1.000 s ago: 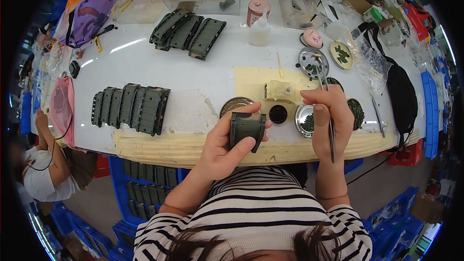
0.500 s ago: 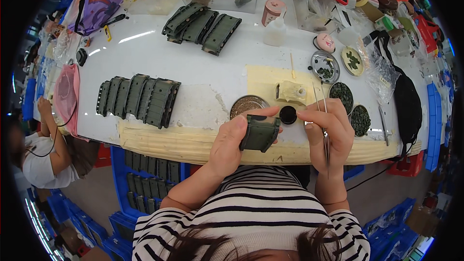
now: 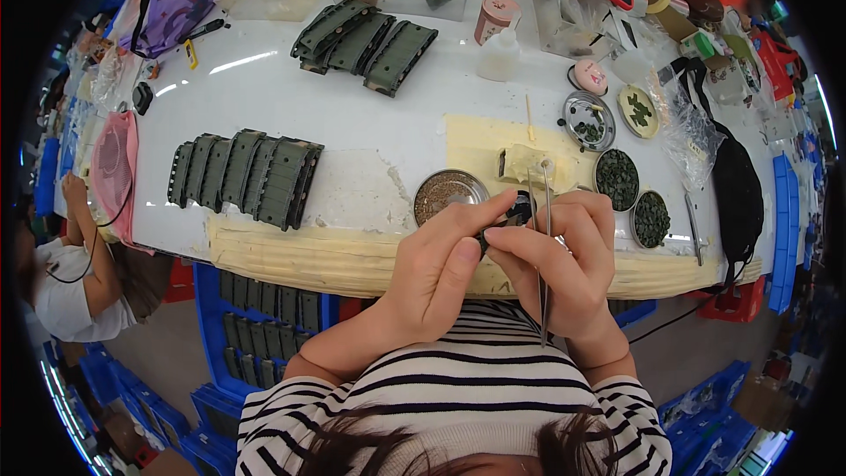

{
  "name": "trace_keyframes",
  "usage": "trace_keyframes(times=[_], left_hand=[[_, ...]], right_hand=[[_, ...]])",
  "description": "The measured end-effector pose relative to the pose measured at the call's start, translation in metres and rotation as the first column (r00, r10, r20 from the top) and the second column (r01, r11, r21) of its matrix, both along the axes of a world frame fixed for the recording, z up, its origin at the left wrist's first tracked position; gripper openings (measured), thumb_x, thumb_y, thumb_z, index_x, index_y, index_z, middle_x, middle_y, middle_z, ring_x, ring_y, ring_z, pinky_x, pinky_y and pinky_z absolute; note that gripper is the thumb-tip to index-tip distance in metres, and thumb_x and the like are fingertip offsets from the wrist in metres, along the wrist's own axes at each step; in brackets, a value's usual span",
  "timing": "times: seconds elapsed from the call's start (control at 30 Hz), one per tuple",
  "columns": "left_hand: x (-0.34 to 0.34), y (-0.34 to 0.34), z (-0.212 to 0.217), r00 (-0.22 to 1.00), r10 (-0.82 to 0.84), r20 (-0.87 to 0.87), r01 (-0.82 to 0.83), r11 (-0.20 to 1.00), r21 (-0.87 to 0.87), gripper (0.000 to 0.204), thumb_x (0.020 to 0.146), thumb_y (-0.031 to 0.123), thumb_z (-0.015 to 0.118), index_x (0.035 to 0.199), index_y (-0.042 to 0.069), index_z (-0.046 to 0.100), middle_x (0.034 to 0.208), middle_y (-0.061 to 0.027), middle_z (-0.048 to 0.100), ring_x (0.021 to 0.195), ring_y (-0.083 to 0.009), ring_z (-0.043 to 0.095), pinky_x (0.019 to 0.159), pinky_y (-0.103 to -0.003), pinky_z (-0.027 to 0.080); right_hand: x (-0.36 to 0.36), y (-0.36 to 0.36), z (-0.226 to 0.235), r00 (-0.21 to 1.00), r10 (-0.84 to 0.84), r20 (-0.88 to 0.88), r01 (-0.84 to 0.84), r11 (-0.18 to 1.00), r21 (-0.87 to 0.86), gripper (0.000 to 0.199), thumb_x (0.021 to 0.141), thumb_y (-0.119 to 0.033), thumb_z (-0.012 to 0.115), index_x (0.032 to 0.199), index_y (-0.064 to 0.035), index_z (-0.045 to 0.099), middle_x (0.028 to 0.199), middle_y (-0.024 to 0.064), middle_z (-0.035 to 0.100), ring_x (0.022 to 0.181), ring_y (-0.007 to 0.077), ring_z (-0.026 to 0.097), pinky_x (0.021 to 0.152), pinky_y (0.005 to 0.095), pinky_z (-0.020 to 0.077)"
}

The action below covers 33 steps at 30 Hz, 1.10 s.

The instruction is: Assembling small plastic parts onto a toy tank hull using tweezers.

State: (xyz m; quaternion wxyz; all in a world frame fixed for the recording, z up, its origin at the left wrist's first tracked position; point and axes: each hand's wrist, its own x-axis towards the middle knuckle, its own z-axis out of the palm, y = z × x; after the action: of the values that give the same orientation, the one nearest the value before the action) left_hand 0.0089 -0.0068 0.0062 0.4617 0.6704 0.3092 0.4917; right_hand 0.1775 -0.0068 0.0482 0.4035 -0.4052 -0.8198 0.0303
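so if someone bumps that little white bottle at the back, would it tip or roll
The white bottle stands upright and is taller than it is wide, so a bump would probably tip it. Its body looks round, so on its side it could roll across the smooth white table. It looks like thin plastic, likely light; how full it is cannot be told.

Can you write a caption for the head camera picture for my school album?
Both hands, left hand and right hand, pinch a small dark part and tweezers above a white table.
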Motion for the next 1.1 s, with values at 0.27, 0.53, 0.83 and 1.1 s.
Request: trace_keyframes(times=[0.27,0.53,0.83,1.1], left_hand=[[0.002,0.0,0.004,0.989,0.095,-0.115,-0.085,0.992,0.089,0.038,0.097,0.01,0.04,0.132,-0.004,0.05,0.084,-0.0153,0.055,0.071,-0.0272,0.053,0.066,-0.032,0.045],[0.003,-0.003,0.0,0.957,0.205,-0.207,-0.169,0.969,0.181,0.04,0.095,0.009,0.045,0.133,-0.002,0.05,0.082,-0.0137,0.055,0.068,-0.0279,0.053,0.062,-0.033,0.045],[0.002,0.001,0.006,0.976,0.149,-0.161,-0.129,0.983,0.131,0.04,0.097,0.011,0.042,0.134,-0.003,0.049,0.085,-0.0152,0.057,0.07,-0.0249,0.054,0.065,-0.033,0.046],[-0.004,0.001,0.0,0.85,0.113,0.514,0.256,0.765,-0.591,0.065,0.103,0.045,0.018,0.136,-0.006,0.039,0.105,-0.0142,0.061,0.089,-0.0219,0.062,0.081,-0.034,0.05]], right_hand=[[0.0,-0.001,-0.006,0.999,-0.032,0.023,0.03,0.998,0.061,0.032,0.059,-0.006,0.075,0.09,-0.0098,0.069,0.073,0.003,0.048,0.075,0.0238,0.05,0.063,0.0326,0.0426],[0.002,0.001,-0.01,0.999,0.017,0.032,-0.02,0.995,0.097,0.034,0.06,-0.005,0.072,0.094,-0.0088,0.068,0.073,0.0036,0.05,0.074,0.024,0.05,0.062,0.0328,0.043],[0.006,0.005,-0.01,0.997,0.026,-0.068,-0.021,0.997,0.072,0.028,0.067,-0.005,0.071,0.094,-0.0083,0.069,0.073,0.0045,0.05,0.072,0.0226,0.049,0.062,0.032,0.0415],[0.036,0.031,-0.012,0.948,-0.309,-0.078,0.305,0.951,-0.053,0.022,0.072,-0.003,0.074,0.093,-0.0056,0.068,0.074,0.0076,0.055,0.077,0.026,0.053,0.069,0.0347,0.0437]])
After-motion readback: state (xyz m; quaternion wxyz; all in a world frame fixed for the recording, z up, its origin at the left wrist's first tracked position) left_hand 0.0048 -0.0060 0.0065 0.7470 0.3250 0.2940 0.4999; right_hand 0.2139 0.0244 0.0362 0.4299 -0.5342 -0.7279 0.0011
